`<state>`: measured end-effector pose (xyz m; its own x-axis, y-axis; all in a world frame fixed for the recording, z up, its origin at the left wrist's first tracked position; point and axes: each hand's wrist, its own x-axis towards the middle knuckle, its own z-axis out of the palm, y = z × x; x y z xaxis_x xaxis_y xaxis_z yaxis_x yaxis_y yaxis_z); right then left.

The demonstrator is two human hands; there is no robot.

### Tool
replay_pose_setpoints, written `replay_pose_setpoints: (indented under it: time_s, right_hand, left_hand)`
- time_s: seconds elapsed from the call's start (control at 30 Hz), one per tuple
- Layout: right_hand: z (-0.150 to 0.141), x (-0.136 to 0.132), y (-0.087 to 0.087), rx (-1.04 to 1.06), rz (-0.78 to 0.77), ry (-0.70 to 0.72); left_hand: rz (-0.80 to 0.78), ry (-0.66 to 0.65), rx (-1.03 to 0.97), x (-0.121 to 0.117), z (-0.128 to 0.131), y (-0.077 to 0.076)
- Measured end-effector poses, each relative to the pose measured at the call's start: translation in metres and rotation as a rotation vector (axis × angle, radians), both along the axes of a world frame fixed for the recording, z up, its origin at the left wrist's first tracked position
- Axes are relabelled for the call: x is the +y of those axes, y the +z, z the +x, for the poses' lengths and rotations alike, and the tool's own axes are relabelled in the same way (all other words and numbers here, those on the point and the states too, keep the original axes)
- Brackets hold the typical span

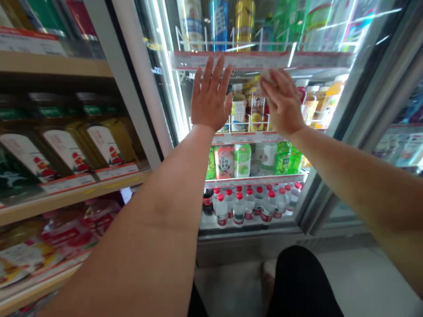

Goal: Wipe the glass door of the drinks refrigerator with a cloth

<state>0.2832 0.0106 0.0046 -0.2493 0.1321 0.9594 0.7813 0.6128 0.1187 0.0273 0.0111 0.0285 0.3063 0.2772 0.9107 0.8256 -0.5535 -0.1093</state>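
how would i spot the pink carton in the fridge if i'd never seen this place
Face the lit glass-fronted fridge and find the shelf just above the red-capped bottles. Towards that shelf's left end, lower in the view than the person's left hand, stands the carton. Its pink front sets it apart from the green packs on either side.

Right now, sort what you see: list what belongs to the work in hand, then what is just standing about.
In use:
- left hand, fingers spread, at the glass door
- right hand, curled around a pale thing, too blurred to name

Just standing about:
- red-capped bottles
- gold can
- amber bottles on the wooden shelf
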Motion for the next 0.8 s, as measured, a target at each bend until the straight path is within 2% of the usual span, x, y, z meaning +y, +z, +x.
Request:
replay_pose_setpoints:
  time_s: [0.1, 0.17, 0.27, 0.33, 0.47, 0.57, 0.67, 0.8]
  right_hand:
    - [0.047, 0.016, 0.019, 0.211, 0.105, -0.061]
    - [0.066, 0.024, 0.030, 0.345, 0.140, -0.097]
    - [0.057, 0.029, 0.040, 0.493, 0.154, -0.147]
    - [0.029, 0.024, 0.038, 0.443, 0.147, -0.171]
    - [-0.036, 0.004, 0.015, 0.070, 0.074, -0.128]
    - [-0.062, -0.007, -0.001, -0.158, -0.025, -0.049]
    - [-0.055, -0.009, 0.002, -0.214, -0.056, -0.026]
    - [-0.001, 0.006, 0.018, -0.023, 0.051, -0.114]
  left_hand:
    - [0.009, 0.001, 0.004, 0.006, 0.001, 0.000]
    - [0.007, -0.016, -0.009, 0.006, 0.001, 0.000]
    - [-0.016, -0.068, -0.027, 0.003, 0.000, 0.000]
    - [-0.026, -0.080, -0.017, -0.001, 0.000, 0.001]
    - [-0.041, -0.005, 0.005, -0.007, 0.000, 0.002]
    - [-0.029, 0.010, -0.003, -0.005, 0.000, 0.002]
    - [-0.012, 0.004, -0.012, 0.000, 0.001, 0.001]
    - [0.007, -0.046, -0.014, 0.004, -0.001, -0.001]
